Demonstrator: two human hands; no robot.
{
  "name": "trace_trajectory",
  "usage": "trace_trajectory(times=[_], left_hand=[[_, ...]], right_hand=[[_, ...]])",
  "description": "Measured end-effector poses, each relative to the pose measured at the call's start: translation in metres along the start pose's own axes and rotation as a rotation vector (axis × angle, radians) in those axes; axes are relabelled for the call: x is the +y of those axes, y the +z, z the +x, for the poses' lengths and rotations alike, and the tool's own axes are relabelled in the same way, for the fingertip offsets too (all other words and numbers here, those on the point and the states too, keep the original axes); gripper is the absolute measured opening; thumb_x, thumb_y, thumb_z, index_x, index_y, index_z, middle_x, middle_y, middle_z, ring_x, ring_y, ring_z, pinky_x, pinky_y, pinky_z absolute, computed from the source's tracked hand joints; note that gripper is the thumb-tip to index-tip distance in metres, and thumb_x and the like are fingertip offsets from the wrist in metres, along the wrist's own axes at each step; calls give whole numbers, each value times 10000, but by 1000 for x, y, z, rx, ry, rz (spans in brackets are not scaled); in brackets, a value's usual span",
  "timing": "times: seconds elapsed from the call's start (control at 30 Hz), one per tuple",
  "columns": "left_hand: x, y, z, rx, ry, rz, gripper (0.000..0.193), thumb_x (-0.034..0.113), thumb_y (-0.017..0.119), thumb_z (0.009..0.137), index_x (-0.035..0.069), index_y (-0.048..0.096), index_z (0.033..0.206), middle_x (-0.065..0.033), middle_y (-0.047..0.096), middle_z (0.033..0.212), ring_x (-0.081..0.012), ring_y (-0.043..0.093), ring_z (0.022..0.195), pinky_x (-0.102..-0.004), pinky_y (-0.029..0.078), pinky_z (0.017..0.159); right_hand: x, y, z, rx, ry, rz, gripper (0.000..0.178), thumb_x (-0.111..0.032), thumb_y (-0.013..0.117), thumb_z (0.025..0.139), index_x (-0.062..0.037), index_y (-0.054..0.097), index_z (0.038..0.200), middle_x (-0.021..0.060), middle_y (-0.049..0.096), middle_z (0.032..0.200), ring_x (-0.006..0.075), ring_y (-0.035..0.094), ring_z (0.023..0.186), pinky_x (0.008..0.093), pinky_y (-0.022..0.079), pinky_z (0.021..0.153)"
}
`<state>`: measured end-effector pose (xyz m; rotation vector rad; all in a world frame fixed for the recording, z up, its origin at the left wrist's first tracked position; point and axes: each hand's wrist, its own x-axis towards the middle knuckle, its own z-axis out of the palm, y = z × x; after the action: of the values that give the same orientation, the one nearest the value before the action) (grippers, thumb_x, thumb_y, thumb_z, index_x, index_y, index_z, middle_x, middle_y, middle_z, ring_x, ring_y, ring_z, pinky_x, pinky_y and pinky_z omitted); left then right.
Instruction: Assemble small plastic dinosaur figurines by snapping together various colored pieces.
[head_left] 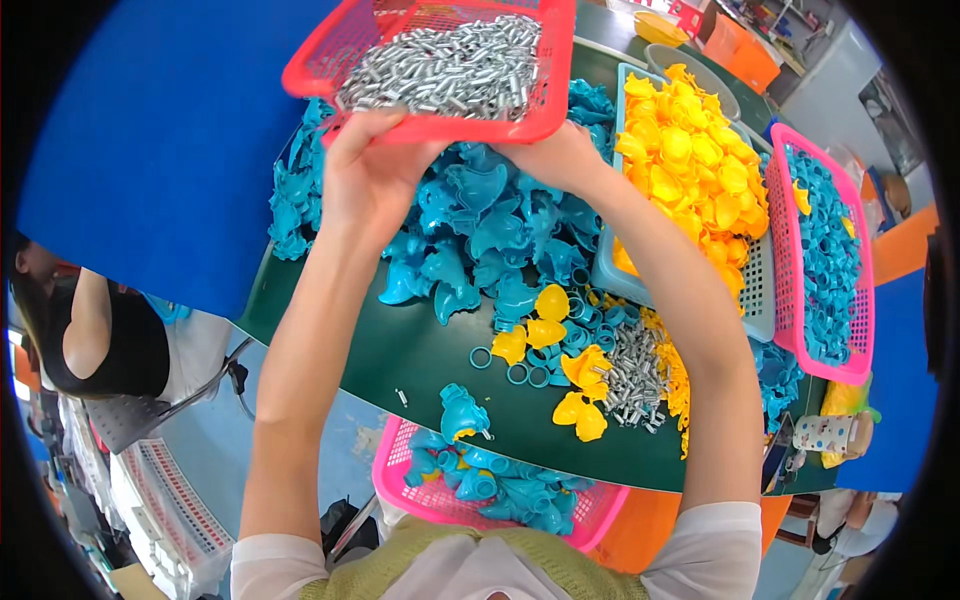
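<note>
My left hand (372,168) and my right hand (556,157) hold up a red plastic basket (480,130) above the far side of the table. Its near edge rests in both hands, and the fingers underneath are partly hidden. Small silvery metal cylinders (450,70) fill the basket. Below it spreads a big heap of teal plastic shell pieces (475,215). Closer to me lie teal rings (517,374), several yellow pieces (545,333) and a pile of the same metal cylinders (637,375). One teal shell with yellow inside (462,412) sits near the table's front edge.
A light blue basket (625,280) heaped with yellow pieces (690,150) stands right of the teal heap. Further right is a pink basket (790,250) of small teal parts. Another pink basket (400,450) holds teal pieces below the table edge. A person (110,330) sits at the left.
</note>
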<state>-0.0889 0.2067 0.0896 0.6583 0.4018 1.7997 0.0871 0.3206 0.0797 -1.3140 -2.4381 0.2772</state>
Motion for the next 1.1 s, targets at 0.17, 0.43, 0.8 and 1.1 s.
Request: trace_trajectory(times=[0.17,0.43,0.8,1.1], left_hand=[[-50,-44,-22,-20,-76,97,166,79,524,778,-28,510,904,-133,555,975,-248,573,897,-368,530,779],[-37,17,81,-25,-203,216,240,90,557,778,-24,518,986,-111,574,952,-230,587,891,-371,540,780],[-39,39,65,-22,-139,282,484,227,587,851,-24,397,1218,-195,423,1215,-296,437,1143,-453,444,931],[-2,6,-69,14,84,685,549,106,566,827,-23,312,1296,-188,333,1329,-270,322,1259,-440,362,982]], right_hand=[[-1,61,-99,53,-89,8,547,-487,453,846,-153,428,1278,123,467,1268,300,359,1236,455,242,1021],[73,-83,-52,191,-59,48,492,-404,533,849,-115,475,1242,154,463,1262,288,362,1225,410,244,1030],[166,-101,-44,242,246,-504,709,-601,483,779,-69,461,1247,159,443,1281,328,420,1173,418,297,995],[121,-115,-110,123,129,-281,516,-324,555,847,50,449,1188,167,452,1233,304,429,1152,337,341,960]])
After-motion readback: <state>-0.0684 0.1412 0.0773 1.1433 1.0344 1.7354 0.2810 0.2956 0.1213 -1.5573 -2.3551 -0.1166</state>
